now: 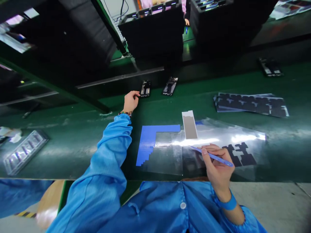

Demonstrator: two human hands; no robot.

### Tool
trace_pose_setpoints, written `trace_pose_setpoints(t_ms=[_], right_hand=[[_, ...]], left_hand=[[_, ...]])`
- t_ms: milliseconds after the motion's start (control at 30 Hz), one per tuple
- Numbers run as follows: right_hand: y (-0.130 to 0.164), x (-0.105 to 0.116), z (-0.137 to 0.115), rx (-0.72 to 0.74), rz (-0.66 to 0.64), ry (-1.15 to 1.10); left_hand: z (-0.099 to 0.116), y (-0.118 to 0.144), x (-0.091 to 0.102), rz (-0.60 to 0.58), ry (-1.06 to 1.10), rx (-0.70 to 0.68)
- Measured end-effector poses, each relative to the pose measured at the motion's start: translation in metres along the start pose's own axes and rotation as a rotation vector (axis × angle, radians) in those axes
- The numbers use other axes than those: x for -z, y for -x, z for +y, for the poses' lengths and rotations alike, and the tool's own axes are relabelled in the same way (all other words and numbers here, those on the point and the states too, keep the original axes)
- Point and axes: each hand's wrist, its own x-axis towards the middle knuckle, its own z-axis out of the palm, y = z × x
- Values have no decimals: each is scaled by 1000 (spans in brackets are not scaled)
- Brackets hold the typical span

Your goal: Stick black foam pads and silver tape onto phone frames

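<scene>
My left hand [131, 100] reaches to the back of the bench, fingers bent in, its fingertips at the lower left edge of an opened phone [145, 88]. To the right of that phone lies a second opened phone [170, 86]. My right hand [219, 165] grips a slim blue pointed stick [220, 159], whose tip points left over clear film. Just beyond the tip lies a white-and-grey rectangular sticker [190, 125]. A clear sheet [167, 158] with blue stepped film [147, 139] lies left of it. Black cut-out stickers [245, 155] are on the film beside my right hand.
Sheets of black die-cut stickers [251, 104] lie at the right. Farther back there is another opened phone [270, 67]. A clear plastic tray [25, 151] sits at the left. Black bins [155, 35] and a green frame post [80, 94] stand behind. Another person's hand [187, 22] shows beyond.
</scene>
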Motion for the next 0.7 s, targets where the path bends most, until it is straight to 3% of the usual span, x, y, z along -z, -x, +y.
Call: trace_pose_setpoints(t_ms=[133,300,400,533,700], right_hand=[[0,1,1,-13,-31,-11],[1,2,3,-21,-38,-10],[0,2,2,-38,-31,-5],[0,2,1,-59,-37,2],[0,3,2,-69,-40,-26]], left_hand=[[26,-13,-28,-29,-46,-11],[101,-33,-99,-169,-65,-62],[141,-41,-128,-164,-157,26],[164,-55,-135,-120,-148,154],[157,-52,-107,-93,-58,123]])
